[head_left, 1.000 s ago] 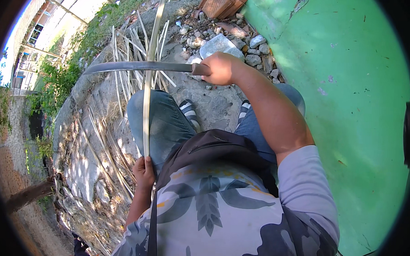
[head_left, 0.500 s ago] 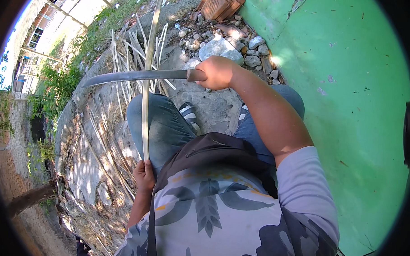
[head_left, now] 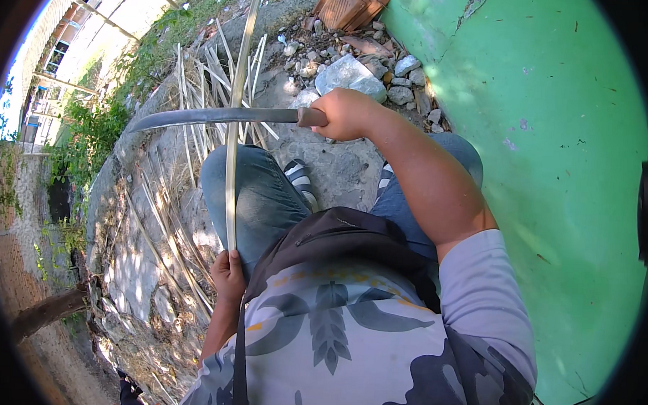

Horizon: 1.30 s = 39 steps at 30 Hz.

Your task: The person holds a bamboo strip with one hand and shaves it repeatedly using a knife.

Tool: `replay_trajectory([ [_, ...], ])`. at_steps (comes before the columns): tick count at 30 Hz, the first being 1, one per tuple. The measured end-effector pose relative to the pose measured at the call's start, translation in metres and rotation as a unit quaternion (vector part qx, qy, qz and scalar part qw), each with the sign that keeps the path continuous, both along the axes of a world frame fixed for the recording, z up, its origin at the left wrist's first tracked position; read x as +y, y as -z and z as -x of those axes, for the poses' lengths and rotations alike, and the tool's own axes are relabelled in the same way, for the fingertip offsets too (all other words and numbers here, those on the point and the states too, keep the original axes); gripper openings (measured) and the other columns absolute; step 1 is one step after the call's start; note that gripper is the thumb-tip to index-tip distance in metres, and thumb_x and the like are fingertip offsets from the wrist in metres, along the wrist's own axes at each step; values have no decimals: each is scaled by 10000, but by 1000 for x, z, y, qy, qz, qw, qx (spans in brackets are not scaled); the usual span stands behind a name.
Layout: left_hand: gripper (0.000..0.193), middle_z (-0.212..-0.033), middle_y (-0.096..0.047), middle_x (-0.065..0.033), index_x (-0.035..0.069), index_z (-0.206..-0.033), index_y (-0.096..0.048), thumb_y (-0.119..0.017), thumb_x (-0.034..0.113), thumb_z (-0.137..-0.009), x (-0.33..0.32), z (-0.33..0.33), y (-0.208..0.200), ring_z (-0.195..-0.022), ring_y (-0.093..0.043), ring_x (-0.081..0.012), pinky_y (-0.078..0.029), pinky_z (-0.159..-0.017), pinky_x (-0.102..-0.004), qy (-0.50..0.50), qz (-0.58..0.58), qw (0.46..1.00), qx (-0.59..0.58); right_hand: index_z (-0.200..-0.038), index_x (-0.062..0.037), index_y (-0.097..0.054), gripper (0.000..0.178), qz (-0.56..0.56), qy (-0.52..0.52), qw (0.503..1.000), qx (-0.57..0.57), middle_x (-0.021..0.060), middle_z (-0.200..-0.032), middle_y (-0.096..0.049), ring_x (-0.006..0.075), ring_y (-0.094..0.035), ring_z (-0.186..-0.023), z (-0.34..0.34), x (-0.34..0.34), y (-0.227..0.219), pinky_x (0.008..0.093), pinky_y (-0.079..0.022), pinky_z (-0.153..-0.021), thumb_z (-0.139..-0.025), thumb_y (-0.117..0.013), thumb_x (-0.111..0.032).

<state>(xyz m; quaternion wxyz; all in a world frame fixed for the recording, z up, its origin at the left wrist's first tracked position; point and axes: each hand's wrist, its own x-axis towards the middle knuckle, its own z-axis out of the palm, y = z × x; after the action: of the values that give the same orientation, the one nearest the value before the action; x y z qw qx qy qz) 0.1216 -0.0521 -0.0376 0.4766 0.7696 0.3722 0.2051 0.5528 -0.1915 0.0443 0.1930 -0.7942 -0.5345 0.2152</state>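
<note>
My right hand is closed around the brown handle of a machete, its long dark blade pointing left. Crossing beneath the blade is a long pale strip of split bamboo, which runs from near my left hip up past the top of the picture. The blade lies over the strip; whether its edge bites in cannot be made out. My left hand pinches the strip's near end between thumb and fingers, beside my left thigh.
Several thin bamboo strips lie piled ahead-left, with more strips on the rocky ground at left. Rubble and stacked clay tiles sit ahead. A green painted surface spans the right. A black bag rests on my lap.
Almost nothing differs. The strip's upper part has shifted very slightly right, and both hands keep their holds.
</note>
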Motion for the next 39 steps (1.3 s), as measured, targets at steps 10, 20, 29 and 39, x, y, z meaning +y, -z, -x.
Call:
replay_trajectory([
  [10,424,-613,-397,73,47,-680,-461,-561,247,-1041,0,0,0,-607,-310,-36,-268,-510,-260,-1,10,1000,-1,-928,-101,-689,244,-19,2,1000,-10,134,-879,-712,344,-684,-878,-2,-1,8,445,-531,-779,-840,-697,-328],
  [20,421,-622,-415,77,45,-685,-478,-560,251,-1043,-4,-5,-11,-610,-322,-32,-276,-511,-257,4,5,1000,12,-956,-104,-706,263,5,9,1000,17,136,-948,-718,327,-687,-942,-1,0,1,444,-535,-826,-826,-701,-333],
  [29,418,-620,-425,80,40,-688,-491,-559,251,-1042,-6,-7,-15,-616,-335,-27,-274,-513,-254,2,10,1000,15,-964,-107,-708,263,-24,-9,1000,-7,134,-961,-715,333,-684,-935,-2,-1,4,448,-533,-818,-826,-697,-330],
  [39,436,-619,-427,77,41,-680,-487,-569,276,-1038,-2,-4,-9,-611,-331,-31,-276,-517,-260,5,2,1000,12,-956,-109,-709,246,-12,2,1000,14,136,-950,-716,330,-686,-935,1,-1,2,441,-532,-828,-840,-681,-324],
])
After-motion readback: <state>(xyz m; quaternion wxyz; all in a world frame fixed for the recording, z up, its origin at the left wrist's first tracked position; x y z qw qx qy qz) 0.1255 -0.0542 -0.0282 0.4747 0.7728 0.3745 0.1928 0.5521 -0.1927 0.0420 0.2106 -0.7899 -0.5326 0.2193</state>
